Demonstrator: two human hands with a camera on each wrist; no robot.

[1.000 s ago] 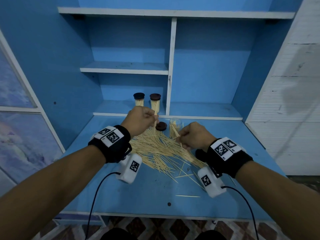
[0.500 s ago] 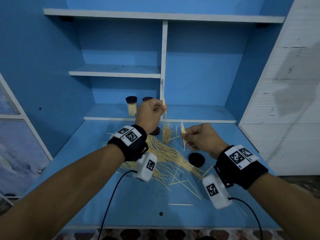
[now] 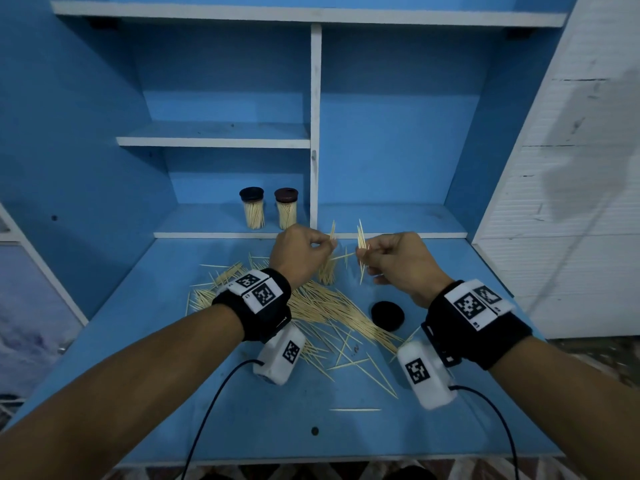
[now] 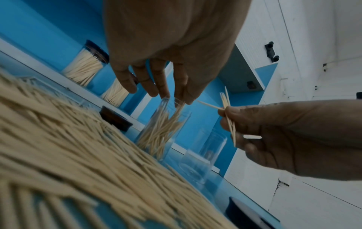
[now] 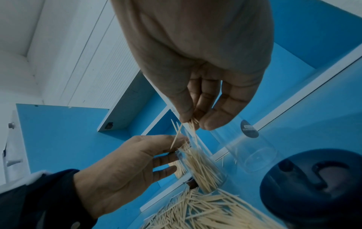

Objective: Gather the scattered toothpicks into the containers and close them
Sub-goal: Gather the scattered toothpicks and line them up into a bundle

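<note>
Both hands (image 3: 401, 263) now level, left hand (image 3: 298, 252) lowered since.

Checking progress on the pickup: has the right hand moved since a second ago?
Yes. The right hand has lifted off the toothpick pile, up toward the white shelf edge, pinching a few toothpicks.

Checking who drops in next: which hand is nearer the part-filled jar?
Left. The left hand has fingertips at the part-filled jar rim; the right hand holds toothpicks off to its side.
</note>
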